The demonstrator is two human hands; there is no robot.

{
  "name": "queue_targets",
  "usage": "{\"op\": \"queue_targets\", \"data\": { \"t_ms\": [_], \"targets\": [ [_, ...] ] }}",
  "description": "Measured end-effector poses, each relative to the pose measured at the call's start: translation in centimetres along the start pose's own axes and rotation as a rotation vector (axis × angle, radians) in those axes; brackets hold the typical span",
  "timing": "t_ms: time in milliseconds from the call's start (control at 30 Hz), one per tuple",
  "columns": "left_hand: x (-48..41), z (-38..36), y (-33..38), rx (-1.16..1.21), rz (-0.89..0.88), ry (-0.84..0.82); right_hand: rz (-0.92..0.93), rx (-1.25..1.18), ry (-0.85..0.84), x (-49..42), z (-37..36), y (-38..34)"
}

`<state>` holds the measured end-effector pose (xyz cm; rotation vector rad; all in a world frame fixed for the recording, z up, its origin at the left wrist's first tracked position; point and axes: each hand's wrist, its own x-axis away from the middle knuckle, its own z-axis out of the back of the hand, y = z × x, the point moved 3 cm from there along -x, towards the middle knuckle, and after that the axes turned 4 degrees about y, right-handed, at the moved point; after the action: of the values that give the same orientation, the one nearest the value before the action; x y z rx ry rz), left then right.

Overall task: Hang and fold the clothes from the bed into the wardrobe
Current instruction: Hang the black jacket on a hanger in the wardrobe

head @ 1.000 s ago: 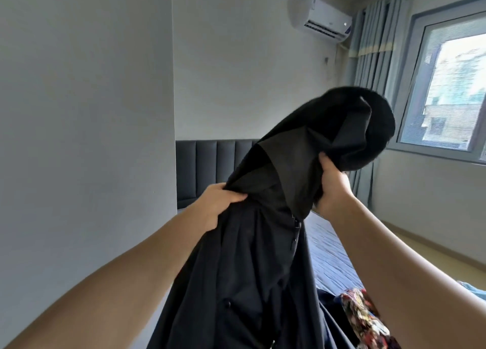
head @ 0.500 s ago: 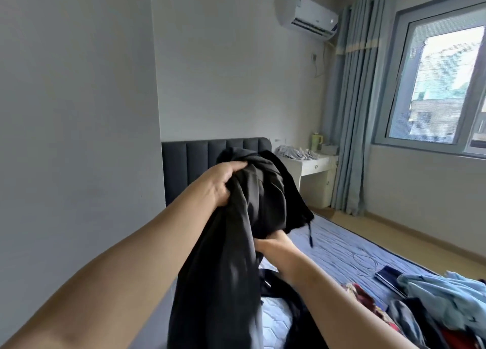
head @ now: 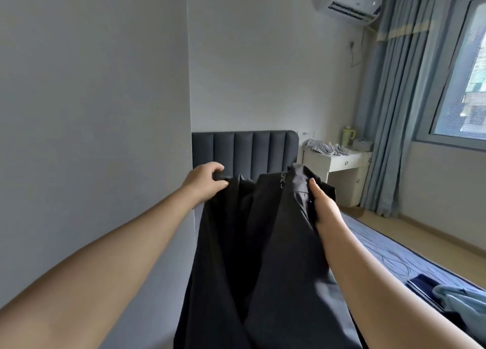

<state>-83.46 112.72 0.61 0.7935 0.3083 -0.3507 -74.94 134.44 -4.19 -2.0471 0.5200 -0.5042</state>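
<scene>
Firm grip, left hand (head: 203, 181) and right hand (head: 324, 208), on dark garment (head: 263, 256), cloth below.

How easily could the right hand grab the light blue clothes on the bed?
Probably not right now: the right hand grips the black garment. The light blue clothes lie uncovered on the bed close by, so once it lets go the way looks free.

Grey walls (head: 92, 86), padded headboard (head: 244, 149), blue curtains (head: 389, 112), window (head: 462, 80).
</scene>
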Motion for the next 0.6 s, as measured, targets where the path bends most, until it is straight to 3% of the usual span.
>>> {"op": "queue_targets", "data": {
  "t_ms": [133,233,333,433,600],
  "targets": [
    [3.8,-2.1,2.4,0.391,-0.107,-0.502,0.013,-0.076,0.058,-0.4,-1.1,-0.5],
    [5.8,-3.5,2.3,0.428,-0.116,-0.713,0.007,-0.134,-0.030,0.3,-2.1,-1.7],
    [6.9,-5.7,2.1,0.290,-0.081,-0.837,0.029,-0.193,-0.053,0.7,-2.4,-3.1],
    [6.1,-6.4,2.1,0.239,-0.045,-0.700,0.004,-0.279,-0.094,1.0,-2.0,-4.0],
    [2.3,-4.4,1.7,0.255,0.012,-0.134,-0.049,-0.168,0.021,0.0,0.3,-4.5]
  ]
}}
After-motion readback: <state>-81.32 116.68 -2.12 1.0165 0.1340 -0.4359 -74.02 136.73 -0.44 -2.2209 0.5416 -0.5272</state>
